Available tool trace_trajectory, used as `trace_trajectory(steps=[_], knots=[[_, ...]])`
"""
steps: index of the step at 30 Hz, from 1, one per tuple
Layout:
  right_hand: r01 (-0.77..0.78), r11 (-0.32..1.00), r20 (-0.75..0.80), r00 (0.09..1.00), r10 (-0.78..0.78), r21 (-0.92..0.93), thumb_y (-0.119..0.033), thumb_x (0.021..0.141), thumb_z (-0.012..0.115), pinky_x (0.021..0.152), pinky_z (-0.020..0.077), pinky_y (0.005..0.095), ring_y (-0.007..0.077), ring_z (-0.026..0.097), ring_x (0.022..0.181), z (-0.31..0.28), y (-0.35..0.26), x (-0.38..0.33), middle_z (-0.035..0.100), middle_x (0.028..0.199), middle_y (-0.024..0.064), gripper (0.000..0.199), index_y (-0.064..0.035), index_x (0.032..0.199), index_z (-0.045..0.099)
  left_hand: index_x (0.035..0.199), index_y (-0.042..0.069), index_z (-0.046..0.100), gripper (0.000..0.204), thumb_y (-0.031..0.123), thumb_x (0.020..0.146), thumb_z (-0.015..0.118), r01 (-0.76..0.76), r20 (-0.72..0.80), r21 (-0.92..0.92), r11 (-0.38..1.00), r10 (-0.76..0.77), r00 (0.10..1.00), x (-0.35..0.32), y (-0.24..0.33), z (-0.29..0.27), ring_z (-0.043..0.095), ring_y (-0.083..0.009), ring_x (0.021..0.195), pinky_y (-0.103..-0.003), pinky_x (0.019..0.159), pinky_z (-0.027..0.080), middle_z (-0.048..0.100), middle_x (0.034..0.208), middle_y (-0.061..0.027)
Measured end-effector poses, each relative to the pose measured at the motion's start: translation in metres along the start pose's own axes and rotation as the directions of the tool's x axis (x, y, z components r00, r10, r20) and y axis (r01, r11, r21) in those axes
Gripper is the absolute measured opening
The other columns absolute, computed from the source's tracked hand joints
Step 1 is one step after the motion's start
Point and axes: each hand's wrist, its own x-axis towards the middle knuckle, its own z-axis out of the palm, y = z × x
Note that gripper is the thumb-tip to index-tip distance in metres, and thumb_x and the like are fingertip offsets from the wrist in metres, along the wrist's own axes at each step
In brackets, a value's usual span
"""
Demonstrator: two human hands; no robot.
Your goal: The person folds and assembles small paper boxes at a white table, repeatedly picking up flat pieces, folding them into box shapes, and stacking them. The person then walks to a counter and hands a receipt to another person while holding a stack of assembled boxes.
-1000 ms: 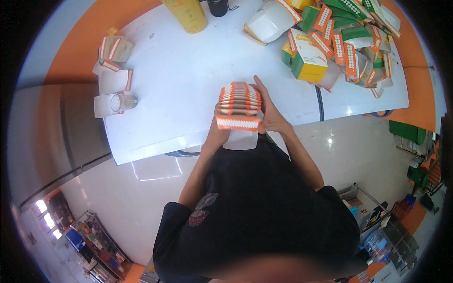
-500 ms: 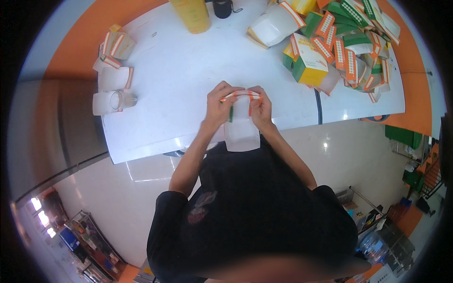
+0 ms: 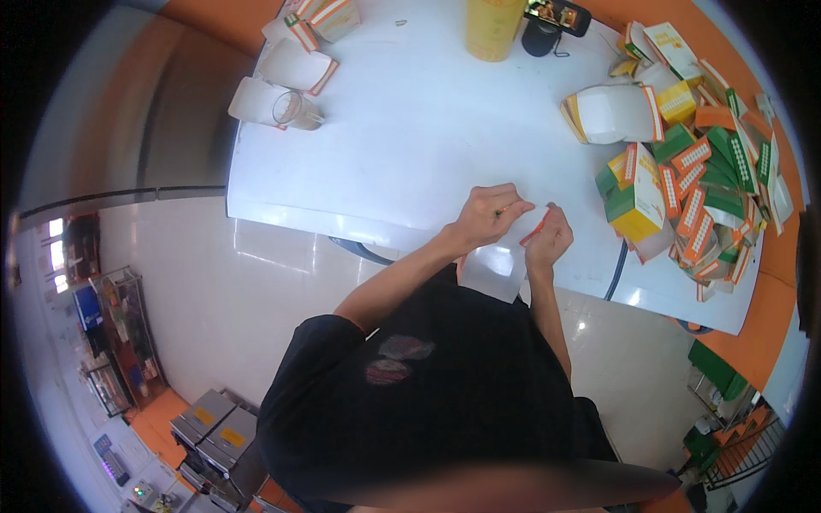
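Close to my body, at the table's near edge, is a small paper food carton (image 3: 493, 272) with a pale inside and orange edging. My right hand (image 3: 552, 239) pinches its right side, by an orange edge strip. My left hand (image 3: 489, 218) is curled closed at the upper left of the carton, a speck of green and orange showing at its fingers. The fingers cover part of the carton's upper edge, so how it is folded there is hidden.
A big pile of loose orange, green and white cartons (image 3: 701, 218) lies on the right. An open carton (image 3: 614, 114) sits beside it. At the back stand a yellow container (image 3: 493, 30) and a phone (image 3: 558, 15). On the left, a clear cup (image 3: 298, 111) rests in an open carton.
The view has turned, shifting the table's contents rightward. The orange-and-white strip stretched between both hands no longer shows; my left hand is now more curled, and the carton is tilted.
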Motion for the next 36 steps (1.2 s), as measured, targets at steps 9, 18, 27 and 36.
trace_trajectory(steps=[9,18,27,36], knots=[[0.047,0.992,0.083,0.995,-0.057,0.119,-0.048,0.106,0.050,0.059,0.0376,0.0282,0.0103,0.048,0.065,-0.012,0.016,0.009,0.049,0.070,0.0008,0.054,-0.0019,0.078,0.053,0.124,-0.004,0.063,0.035,0.019,0.107,0.043,0.326,-0.897,0.375,0.868,0.251,0.363,-0.006,-0.105,-0.292,0.061,-0.0268,0.112,-0.038,0.094,0.050,0.065,0.121,-0.0153],[-0.238,0.940,0.475,0.874,0.097,0.245,-0.062,0.073,0.073,0.094,0.0468,0.0321,0.0159,0.056,0.109,-0.021,0.012,0.006,0.056,0.116,0.0063,0.092,-0.0004,0.135,0.046,0.143,0.016,0.055,0.061,0.035,0.088,0.075,0.555,-0.527,0.832,0.009,-0.305,0.794,-0.096,-0.225,-0.446,0.034,-0.0396,0.144,-0.059,0.114,0.032,0.051,0.148,-0.0158],[-0.473,0.876,0.518,0.775,0.363,0.093,-0.002,0.073,0.089,0.112,0.0457,0.0382,0.0213,0.056,0.130,-0.022,0.014,-0.008,0.056,0.141,0.0133,0.096,-0.0020,0.153,0.034,0.104,0.004,0.075,0.030,0.033,0.097,0.068,0.669,-0.674,0.657,0.347,-0.128,0.728,-0.094,-0.136,-0.423,0.070,-0.0286,0.091,-0.044,0.084,0.054,0.075,0.100,-0.0122],[-0.464,0.886,0.299,0.844,0.445,-0.009,-0.022,0.082,0.087,0.092,0.0535,0.0338,0.0183,0.067,0.105,0.001,0.017,0.003,0.069,0.118,0.0106,0.065,0.0027,0.133,0.056,0.111,-0.006,0.066,0.018,0.005,0.097,0.067,0.232,-0.718,-0.313,0.921,-0.389,0.577,-0.089,0.047,-0.247,0.067,-0.0138,0.093,-0.030,0.082,0.055,0.071,0.104,-0.0117]])
